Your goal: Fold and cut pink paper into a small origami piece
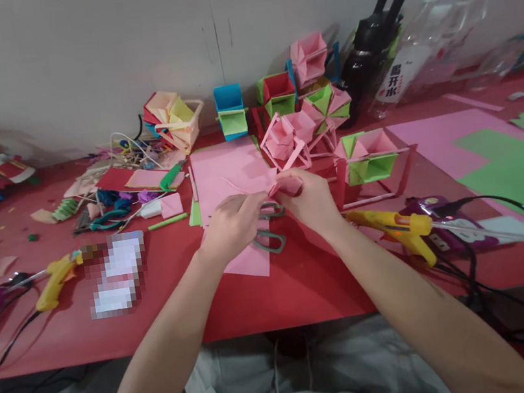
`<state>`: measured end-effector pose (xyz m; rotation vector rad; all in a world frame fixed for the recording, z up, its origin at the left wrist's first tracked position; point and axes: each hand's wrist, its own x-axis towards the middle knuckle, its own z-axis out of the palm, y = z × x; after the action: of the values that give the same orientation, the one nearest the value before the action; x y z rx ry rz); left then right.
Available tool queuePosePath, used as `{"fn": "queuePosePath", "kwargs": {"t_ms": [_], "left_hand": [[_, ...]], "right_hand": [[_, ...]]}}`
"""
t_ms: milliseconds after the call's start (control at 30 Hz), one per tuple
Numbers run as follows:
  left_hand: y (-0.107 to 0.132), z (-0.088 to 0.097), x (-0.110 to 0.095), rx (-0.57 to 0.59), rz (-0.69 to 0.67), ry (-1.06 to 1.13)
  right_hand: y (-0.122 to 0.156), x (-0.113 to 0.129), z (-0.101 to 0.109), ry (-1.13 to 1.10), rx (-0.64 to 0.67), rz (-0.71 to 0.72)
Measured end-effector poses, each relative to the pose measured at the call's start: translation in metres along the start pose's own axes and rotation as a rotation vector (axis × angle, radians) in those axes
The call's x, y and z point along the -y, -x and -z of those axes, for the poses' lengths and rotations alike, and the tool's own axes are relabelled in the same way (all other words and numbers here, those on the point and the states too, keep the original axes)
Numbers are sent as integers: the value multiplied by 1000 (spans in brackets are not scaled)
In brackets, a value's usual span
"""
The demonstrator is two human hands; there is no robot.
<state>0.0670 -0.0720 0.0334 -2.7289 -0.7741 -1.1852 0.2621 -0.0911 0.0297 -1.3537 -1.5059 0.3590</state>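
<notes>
My left hand (233,225) and my right hand (310,201) meet over the middle of a red table (305,288). Both are closed in a pinch on a small folded piece of pink paper (286,185) held between them. Grey-handled scissors (270,231) lie on the table just under the hands, on top of a pink paper sheet (229,175). Pink folded paper cubes (289,140) stand just beyond my right hand.
Several folded paper boxes stand at the back: blue-green (231,112), red-green (276,94), pink-green (368,157). Yellow glue guns lie left (57,278) and right (397,225) with cables. A black bottle (371,52), paper scraps (114,199) and green sheets (519,174) surround them.
</notes>
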Motion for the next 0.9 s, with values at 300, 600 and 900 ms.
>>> {"fn": "queuePosePath", "kwargs": {"t_ms": [300,600,900], "left_hand": [[1,-2,0,16,-48,40],[1,-1,0,17,-26,37],[2,-1,3,12,111,88]], "right_hand": [[1,2,2,-19,80,-56],[2,-1,1,42,55,14],[-1,-2,0,-30,29,-52]]}}
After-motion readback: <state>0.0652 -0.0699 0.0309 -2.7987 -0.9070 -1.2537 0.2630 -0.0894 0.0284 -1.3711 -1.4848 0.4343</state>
